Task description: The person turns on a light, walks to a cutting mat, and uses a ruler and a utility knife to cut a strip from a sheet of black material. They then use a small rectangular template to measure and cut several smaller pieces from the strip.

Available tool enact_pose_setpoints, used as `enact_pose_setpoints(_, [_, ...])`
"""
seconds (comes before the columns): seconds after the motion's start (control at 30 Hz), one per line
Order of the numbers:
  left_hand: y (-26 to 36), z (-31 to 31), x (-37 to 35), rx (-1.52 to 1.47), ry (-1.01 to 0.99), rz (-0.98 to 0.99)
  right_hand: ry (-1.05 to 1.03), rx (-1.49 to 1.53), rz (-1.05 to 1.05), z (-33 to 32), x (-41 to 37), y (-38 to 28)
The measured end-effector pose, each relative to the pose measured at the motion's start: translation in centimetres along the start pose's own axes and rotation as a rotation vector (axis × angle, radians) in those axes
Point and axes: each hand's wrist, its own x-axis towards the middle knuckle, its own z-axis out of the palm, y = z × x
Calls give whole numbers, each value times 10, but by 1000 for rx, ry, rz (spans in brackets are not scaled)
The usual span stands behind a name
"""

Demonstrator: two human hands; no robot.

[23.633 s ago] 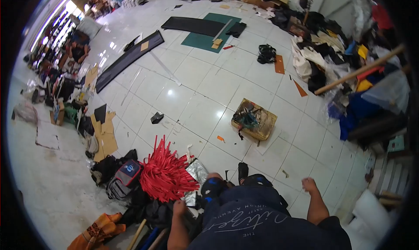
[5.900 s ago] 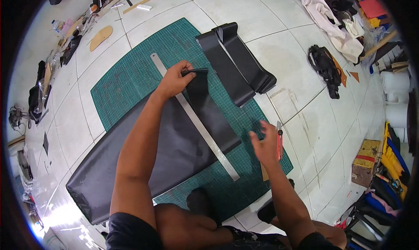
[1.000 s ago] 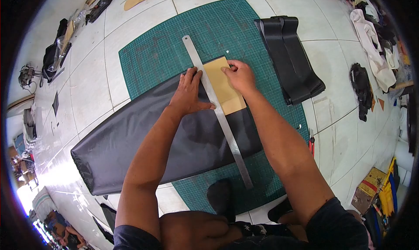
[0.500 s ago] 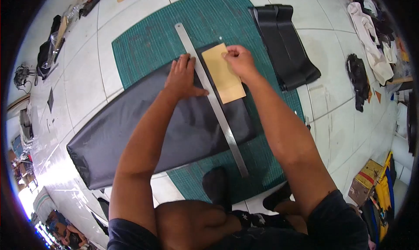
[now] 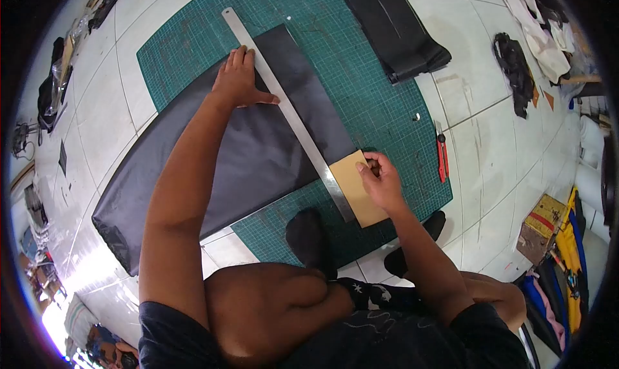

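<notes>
Materials: cutting station, floor level

Brushed metal ruler (image 5: 284, 108); matt black sheet (image 5: 245, 150); tan card template (image 5: 358, 190); matt green gridded mat (image 5: 361, 79); glossy white tiles (image 5: 477, 98).

Steel ruler (image 5: 296, 127) diagonal across black sheet (image 5: 251, 159), tan card (image 5: 353, 185) flat beside its near end

The right hand (image 5: 382, 183) slid the cardboard piece (image 5: 353, 188) down the steel ruler (image 5: 293, 121), from far along the black sheet (image 5: 245, 150) to the near edge of the cutting mat (image 5: 387, 105).
</notes>
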Motion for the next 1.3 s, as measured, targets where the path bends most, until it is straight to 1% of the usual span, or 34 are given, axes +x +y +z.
enact_pose_setpoints(0.07, [1, 0, -1, -23, -10, -4, 33, -17, -44, 6, -3, 11])
enact_pose_setpoints(0.13, [-1, 2, 0, -44, -9, 7, 76, -67, -29, 7, -8, 9])
enact_pose_setpoints(0.23, [-4, 2, 1, -71, 3, 27, 37, -205, -77, 3, -5, 6])
enact_pose_setpoints(0.33, [-4, 3, 0, -89, 0, 21, 197, -166, -204, 16, 1, 35])
enact_pose_setpoints(0.43, [-8, 8, 1, -123, 21, 36, 54, -102, -118, 9, 2, 34])
enact_pose_setpoints(0.53, [-9, 10, 0, -139, 50, 53, 60, -110, -111, 9, -3, 26])
enact_pose_setpoints(0.63, [-9, 9, 1, -128, 45, 48, 101, -205, -248, 11, 3, 34])
enact_pose_setpoints(0.73, [-8, 10, 1, -157, 40, 41, 30, -136, -102, 8, -3, 25])
enact_pose_setpoints(0.83, [-8, 9, 0, -192, 28, 25, 50, -168, -126, 9, -3, 27])
enact_pose_setpoints(0.93, [-8, 8, 0, -192, 23, 29, 181, -360, -258, 16, 7, 50])
enact_pose_setpoints(0.97, [-7, 8, -1, -184, 23, 29, 139, -307, -222, 13, 5, 57])
enact_pose_setpoints(1.03, [-8, 9, 0, -179, 31, 31, 50, -201, -151, 6, -7, 12])
enact_pose_setpoints(1.13, [-10, 11, 1, -188, 37, 42, 30, -84, -115, 8, -8, 16])
enact_pose_setpoints(1.23, [-10, 8, 1, -179, 29, 47, 149, -279, -325, 12, 3, 33])
enact_pose_setpoints(1.27, [-9, 8, 0, -166, 29, 46, 79, -264, -187, 9, 3, 37])
enact_pose_setpoints(1.3, [-8, 7, -1, -152, 27, 44, 7, -248, -47, 4, -2, 16])
